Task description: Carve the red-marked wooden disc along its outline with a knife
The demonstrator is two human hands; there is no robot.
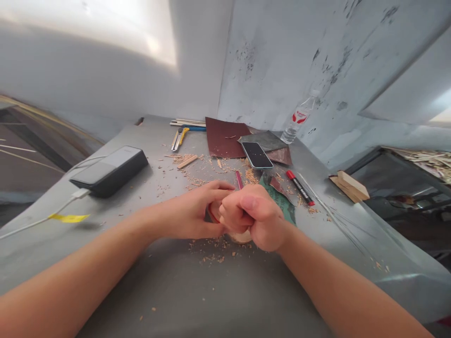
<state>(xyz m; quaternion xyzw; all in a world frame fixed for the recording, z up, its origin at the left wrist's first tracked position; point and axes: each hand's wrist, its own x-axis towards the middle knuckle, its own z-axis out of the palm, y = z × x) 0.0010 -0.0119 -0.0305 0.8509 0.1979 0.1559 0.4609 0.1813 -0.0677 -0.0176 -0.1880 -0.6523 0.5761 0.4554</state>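
Note:
My left hand [202,211] curves its fingers and thumb around a pale, rounded piece of wood [241,236], mostly hidden under both hands. A red edge shows in the gap by the thumb. Pressed against the left fingertips, my right hand [255,213] is closed in a fist. A slim pink-red strip [239,180], perhaps part of a hand tool, sticks up beyond the fist; its other end is hidden. Wood shavings [252,176] lie around and in front of the hands. Green sandpaper [282,199] lies just right of the fist.
At left sits a black power bank [111,171] with a white cable. Behind are a yellow box cutter [180,138], brown sandpaper [223,136], a phone [257,155] and a water bottle [299,117]. A marker [299,188], thin rods [327,213] and wood blocks [348,186] lie right.

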